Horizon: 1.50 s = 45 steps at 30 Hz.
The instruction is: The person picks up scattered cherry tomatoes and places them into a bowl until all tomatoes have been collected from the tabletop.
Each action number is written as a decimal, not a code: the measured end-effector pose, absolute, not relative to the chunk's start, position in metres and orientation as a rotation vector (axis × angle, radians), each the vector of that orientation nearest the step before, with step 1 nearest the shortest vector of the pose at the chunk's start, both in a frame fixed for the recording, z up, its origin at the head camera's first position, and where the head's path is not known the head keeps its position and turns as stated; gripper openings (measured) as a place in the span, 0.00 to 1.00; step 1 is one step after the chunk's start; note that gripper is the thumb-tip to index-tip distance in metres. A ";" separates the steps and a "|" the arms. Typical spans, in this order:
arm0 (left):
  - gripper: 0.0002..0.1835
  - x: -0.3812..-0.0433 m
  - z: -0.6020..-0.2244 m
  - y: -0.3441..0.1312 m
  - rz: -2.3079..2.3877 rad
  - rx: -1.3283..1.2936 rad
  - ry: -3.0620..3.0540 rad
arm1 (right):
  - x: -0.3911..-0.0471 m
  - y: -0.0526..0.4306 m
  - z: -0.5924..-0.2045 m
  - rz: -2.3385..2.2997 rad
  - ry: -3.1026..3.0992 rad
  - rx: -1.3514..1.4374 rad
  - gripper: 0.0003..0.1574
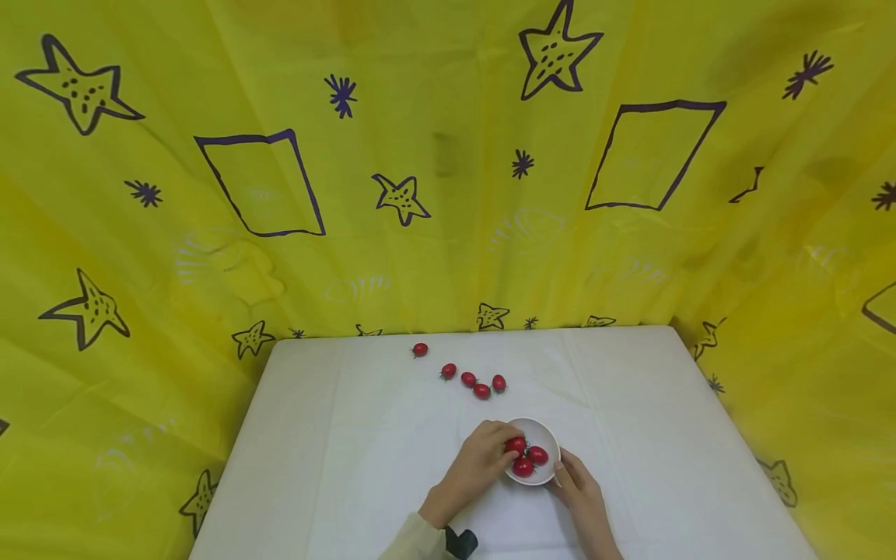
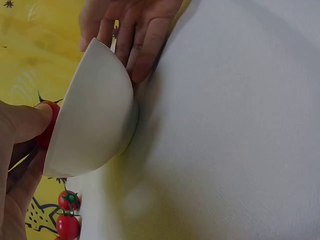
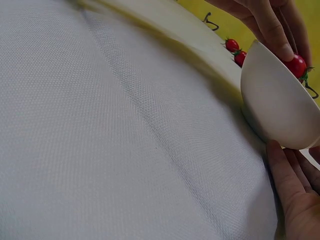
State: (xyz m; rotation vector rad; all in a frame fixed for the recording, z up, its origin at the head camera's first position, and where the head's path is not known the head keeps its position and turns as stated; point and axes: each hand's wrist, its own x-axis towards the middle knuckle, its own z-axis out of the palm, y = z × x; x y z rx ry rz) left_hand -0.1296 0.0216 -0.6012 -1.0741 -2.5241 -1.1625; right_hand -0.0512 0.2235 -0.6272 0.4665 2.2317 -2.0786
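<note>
A small white bowl (image 1: 548, 435) stands on the white-covered table. My left hand (image 1: 481, 456) reaches over its left rim and pinches a red cherry tomato (image 3: 296, 66) with a green stem between thumb and fingers. Two more cherry tomatoes, one at the right (image 1: 537, 455) and one nearer me (image 1: 523, 467), lie inside the bowl. At the bowl's right side, my right hand (image 1: 582, 494) holds it, thumb by the rim and fingers low against the outside. The left wrist view shows the bowl's outer wall (image 2: 95, 110) between both hands; its inside is hidden there.
Beyond the bowl several loose cherry tomatoes (image 1: 481, 391) lie scattered on the table (image 1: 392, 435), the farthest tomato (image 1: 420, 350) close to the back edge. A yellow curtain (image 1: 448, 257) with drawn stars hangs behind and along both sides.
</note>
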 end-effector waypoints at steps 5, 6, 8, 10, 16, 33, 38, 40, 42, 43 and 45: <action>0.14 -0.132 -0.603 0.023 -0.955 -1.173 -2.527 | -0.051 0.223 -0.628 -2.073 2.232 0.473 0.39; 0.14 -0.133 -0.603 0.023 -0.922 -1.190 -2.533 | -0.051 0.223 -0.628 -2.079 2.232 0.470 0.39; 0.14 -0.134 -0.604 0.023 -0.862 -1.215 -2.552 | -0.051 0.223 -0.628 -2.091 2.228 0.465 0.38; 0.14 -0.135 -0.604 0.023 -0.818 -1.229 -2.580 | -0.051 0.223 -0.627 -2.104 2.223 0.457 0.38; 0.13 -0.135 -0.599 0.026 -0.702 -1.260 -2.608 | -0.051 0.223 -0.628 -2.135 2.207 0.433 0.38; 0.13 -0.136 -0.601 0.025 -0.682 -1.287 -2.578 | -0.051 0.223 -0.628 -2.131 2.201 0.433 0.38; 0.14 -0.136 -0.600 0.023 -0.716 -1.299 -2.585 | -0.051 0.223 -0.627 -2.133 2.195 0.429 0.38; 0.14 -0.136 -0.599 0.022 -0.734 -1.301 -2.590 | -0.051 0.223 -0.627 -2.135 2.193 0.428 0.38; 0.14 -0.136 -0.597 0.021 -0.743 -1.295 -2.593 | -0.051 0.223 -0.627 -2.132 2.193 0.431 0.38; 0.15 -0.137 -0.596 0.021 -0.751 -1.291 -2.591 | -0.051 0.223 -0.627 -2.124 2.198 0.437 0.38; 0.15 -0.137 -0.596 0.019 -0.770 -1.275 -2.581 | -0.051 0.223 -0.627 -2.103 2.209 0.453 0.38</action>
